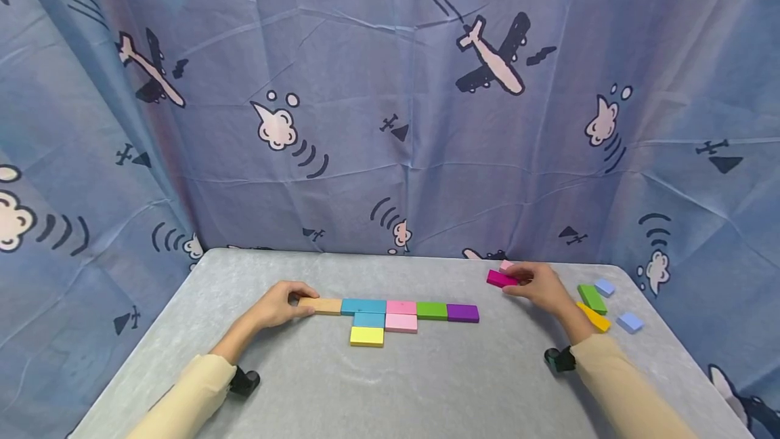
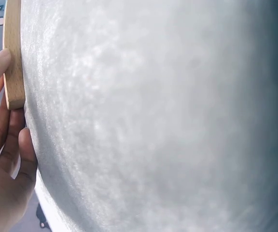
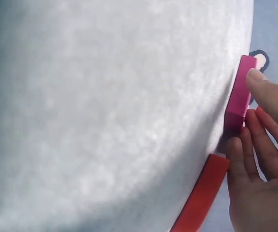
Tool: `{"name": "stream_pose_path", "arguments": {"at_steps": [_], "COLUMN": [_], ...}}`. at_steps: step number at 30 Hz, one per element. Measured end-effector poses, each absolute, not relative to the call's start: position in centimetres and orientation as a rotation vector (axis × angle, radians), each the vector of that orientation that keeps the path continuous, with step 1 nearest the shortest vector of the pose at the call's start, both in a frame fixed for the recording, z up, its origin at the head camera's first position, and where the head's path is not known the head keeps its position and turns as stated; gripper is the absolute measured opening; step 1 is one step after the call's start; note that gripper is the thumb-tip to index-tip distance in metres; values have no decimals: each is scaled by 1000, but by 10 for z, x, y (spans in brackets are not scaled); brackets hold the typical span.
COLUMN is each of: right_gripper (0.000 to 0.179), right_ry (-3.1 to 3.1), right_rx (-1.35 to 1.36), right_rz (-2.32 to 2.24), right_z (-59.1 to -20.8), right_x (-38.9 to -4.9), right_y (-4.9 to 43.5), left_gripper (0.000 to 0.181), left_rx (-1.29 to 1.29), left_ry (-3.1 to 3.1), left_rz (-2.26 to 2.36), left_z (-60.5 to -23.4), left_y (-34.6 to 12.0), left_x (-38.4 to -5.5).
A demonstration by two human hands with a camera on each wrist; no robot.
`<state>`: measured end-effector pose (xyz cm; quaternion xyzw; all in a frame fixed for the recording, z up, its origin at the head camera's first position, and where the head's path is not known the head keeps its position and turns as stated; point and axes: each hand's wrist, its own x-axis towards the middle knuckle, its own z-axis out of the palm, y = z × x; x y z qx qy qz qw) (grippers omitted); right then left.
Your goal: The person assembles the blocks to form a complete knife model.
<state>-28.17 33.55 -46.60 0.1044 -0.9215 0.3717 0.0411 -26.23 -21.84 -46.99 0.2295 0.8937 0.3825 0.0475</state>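
At the left end of a row of flat blocks, my left hand (image 1: 284,304) pinches a plain wooden block (image 1: 326,306) by its outer end. The thumb lies along one side of that block (image 2: 14,63) in the left wrist view. To its right run a blue block (image 1: 363,306), a pink one (image 1: 401,307), a green one (image 1: 432,311) and a purple one (image 1: 463,314). Far right, my right hand (image 1: 539,284) grips a magenta block (image 1: 501,279) between thumb and fingers. A red block (image 3: 201,193) lies beside that hand in the right wrist view.
Below the row sit a second blue block (image 1: 369,320), a second pink block (image 1: 401,323) and a yellow block (image 1: 367,337). Loose pieces lie by the right forearm: a green block (image 1: 592,299), an orange-yellow piece (image 1: 594,318) and light blue ones (image 1: 630,322). A curtain (image 1: 390,100) hangs behind the table.
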Motion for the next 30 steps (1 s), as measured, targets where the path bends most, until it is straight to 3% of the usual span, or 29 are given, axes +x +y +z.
{"name": "stream_pose_path", "arguments": {"at_steps": [17,30], "right_gripper": [31,33], "right_ry": [-2845,-2757], "right_rx": [220,422], "right_rz": [1082,1170], "right_z": [-469,-460], "right_x": [-290,-279], "right_y": [327,329], "left_gripper": [21,21], "left_rx": [686,679], "left_ry": [2723,2727], "left_rz": [1177,1177], "left_z": [-472,-471], "left_y": [-219,-219], "left_x": [-265,-263]}}
